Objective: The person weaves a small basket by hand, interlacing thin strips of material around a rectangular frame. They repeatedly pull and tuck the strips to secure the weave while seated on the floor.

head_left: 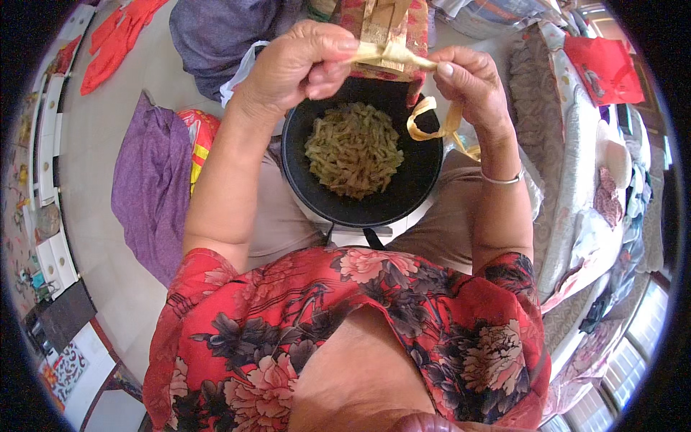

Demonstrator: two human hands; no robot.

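Note:
A pale yellow strip point(373, 53) stretches between my two hands, with a folded or knotted lump at its middle. My left hand point(294, 68) is closed, pinching one end between thumb and curled fingers. Thumb and fingers of my right hand point(471, 85) pinch the other end, and a loose curling length hangs below it. I cannot make out what the strip is made of. Under the hands, between my knees, sits a round black pan point(289, 169). A heap of short greenish-brown pieces point(353, 150) lies in it.
Just beyond the pan stands a wooden piece point(381, 25) on red patterned cloth point(350, 16). Purple cloth point(150, 187) and a red-yellow bag point(201, 133) are at the left, dark blue cloth point(216, 43) further off. A sofa point(576, 151) with clothes runs along the right.

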